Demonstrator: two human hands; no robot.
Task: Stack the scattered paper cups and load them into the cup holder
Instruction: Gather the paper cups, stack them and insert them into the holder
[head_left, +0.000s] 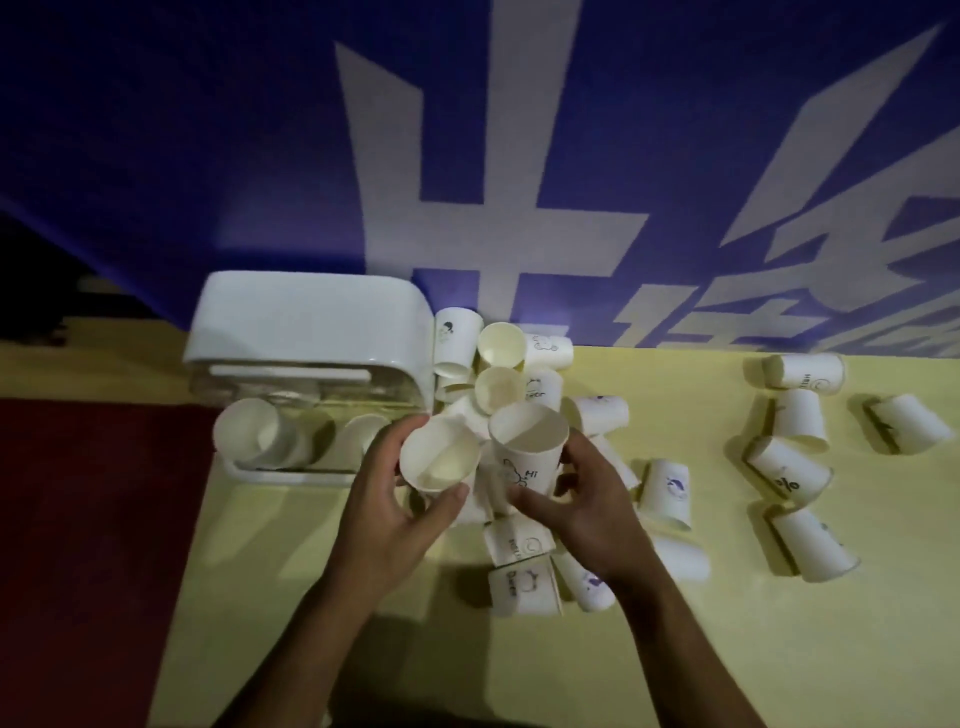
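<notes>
My left hand (395, 499) grips a white paper cup (440, 457) with its mouth facing up, fingers and thumb round its rim. Just to its right, my right hand (582, 499) holds an upright cup printed with "Hi" (527, 452); the two cups almost touch. Behind and below them lies a heap of white cups (511, 374), some upright, some on their sides. The white cup holder (306, 332) with a clear front stands at the left, with cups (260, 436) lying in its lower tray.
Several more cups (795, 467) lie on their sides at the right of the yellow table (779, 649). A dark red surface (78, 545) borders the table on the left. A blue banner with white characters (467, 156) hangs behind.
</notes>
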